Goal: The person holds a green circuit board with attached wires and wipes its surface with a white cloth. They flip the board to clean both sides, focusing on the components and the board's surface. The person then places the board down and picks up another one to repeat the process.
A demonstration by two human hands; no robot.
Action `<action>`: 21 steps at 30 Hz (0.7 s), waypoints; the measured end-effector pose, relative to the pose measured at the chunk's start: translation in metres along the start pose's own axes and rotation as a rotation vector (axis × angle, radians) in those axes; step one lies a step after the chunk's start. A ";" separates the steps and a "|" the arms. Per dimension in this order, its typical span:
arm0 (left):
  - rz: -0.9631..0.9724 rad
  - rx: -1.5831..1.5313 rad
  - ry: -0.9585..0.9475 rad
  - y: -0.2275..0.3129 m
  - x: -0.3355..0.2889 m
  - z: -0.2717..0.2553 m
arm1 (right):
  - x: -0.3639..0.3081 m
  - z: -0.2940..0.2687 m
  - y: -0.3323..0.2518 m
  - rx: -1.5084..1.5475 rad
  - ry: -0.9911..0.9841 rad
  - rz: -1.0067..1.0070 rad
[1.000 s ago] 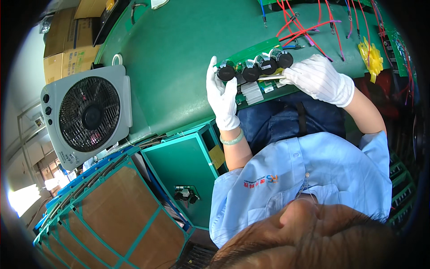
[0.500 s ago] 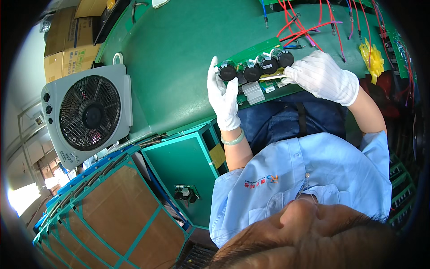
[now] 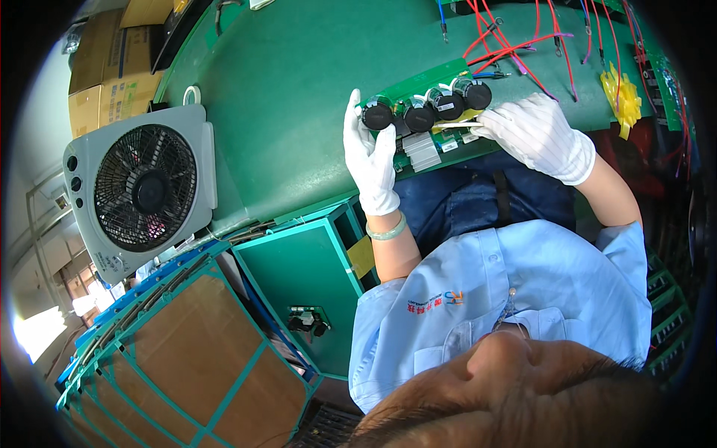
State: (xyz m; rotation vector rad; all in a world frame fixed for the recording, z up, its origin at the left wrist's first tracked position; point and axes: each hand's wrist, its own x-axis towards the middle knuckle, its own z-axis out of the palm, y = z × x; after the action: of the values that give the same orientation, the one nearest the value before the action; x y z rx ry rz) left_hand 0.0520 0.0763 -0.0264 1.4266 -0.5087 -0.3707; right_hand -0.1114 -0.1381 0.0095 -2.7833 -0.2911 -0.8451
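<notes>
My gloved left hand [image 3: 371, 166] grips the left end of a green circuit board [image 3: 429, 84], thumb on the near side and fingers along the outer edge. Black round-topped capacitors [image 3: 419, 116] stand in a row on the board, and a finned silver heat sink [image 3: 421, 152] sits nearer me. Over the board's right part, my gloved right hand [image 3: 544, 142] is closed on a thin pale stick-like tool [image 3: 457, 125]. The tool points left, just below the capacitors, next to a patch of yellow. Its tip and exact contact with the board are hard to make out.
Red and blue wires [image 3: 515, 52] with ring terminals lie at the back right, by a crumpled yellow piece [image 3: 621, 97]. A grey box fan [image 3: 149, 190] stands left of the green table [image 3: 276, 112]. Below is a green cabinet [image 3: 291, 276] with another small board [image 3: 308, 321].
My right hand has dropped slightly toward me and tilted, and more of the pale tool shows between it and the capacitors. My left hand keeps its grip on the board.
</notes>
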 end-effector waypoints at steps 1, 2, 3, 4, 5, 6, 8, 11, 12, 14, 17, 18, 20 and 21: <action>-0.001 0.002 0.002 0.001 0.000 0.000 | 0.000 0.001 0.001 0.012 0.012 0.002; -0.001 -0.002 -0.002 0.001 0.000 0.000 | 0.000 0.000 0.001 0.016 -0.010 0.002; 0.001 -0.007 -0.003 0.000 -0.001 0.000 | 0.002 -0.002 0.002 0.021 -0.033 0.000; 0.003 -0.011 -0.004 0.000 -0.001 -0.001 | 0.003 -0.003 0.002 0.026 -0.055 -0.002; 0.002 -0.007 -0.004 0.000 -0.001 -0.001 | 0.003 -0.003 0.002 0.020 -0.043 -0.014; 0.000 -0.004 -0.005 0.000 -0.001 -0.001 | 0.004 -0.003 0.002 0.015 -0.033 -0.026; -0.003 -0.008 -0.006 0.000 0.000 -0.001 | 0.002 -0.001 0.002 -0.015 -0.012 -0.052; -0.019 -0.016 -0.014 0.003 0.000 0.000 | -0.008 0.005 0.005 -0.055 0.034 -0.096; -0.031 -0.014 -0.022 0.005 0.001 0.002 | -0.012 0.008 0.007 -0.050 0.060 -0.112; -0.066 -0.008 -0.021 0.008 0.003 0.004 | -0.016 0.014 0.011 -0.048 0.077 -0.134; -0.132 -0.002 0.008 0.009 0.006 0.005 | -0.021 0.021 0.014 -0.061 0.075 -0.153; -0.122 -0.005 0.008 0.008 0.007 0.005 | -0.021 0.024 0.014 -0.061 0.093 -0.153; -0.102 -0.011 0.008 0.005 0.006 0.004 | -0.020 0.021 0.014 -0.049 0.059 -0.134; -0.086 -0.006 0.001 0.004 0.006 0.003 | -0.016 0.015 0.012 -0.031 0.010 -0.116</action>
State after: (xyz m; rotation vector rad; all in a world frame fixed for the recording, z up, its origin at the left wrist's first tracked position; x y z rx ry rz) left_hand 0.0550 0.0717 -0.0212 1.4457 -0.4463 -0.4400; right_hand -0.1136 -0.1480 -0.0140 -2.8125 -0.4447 -0.8973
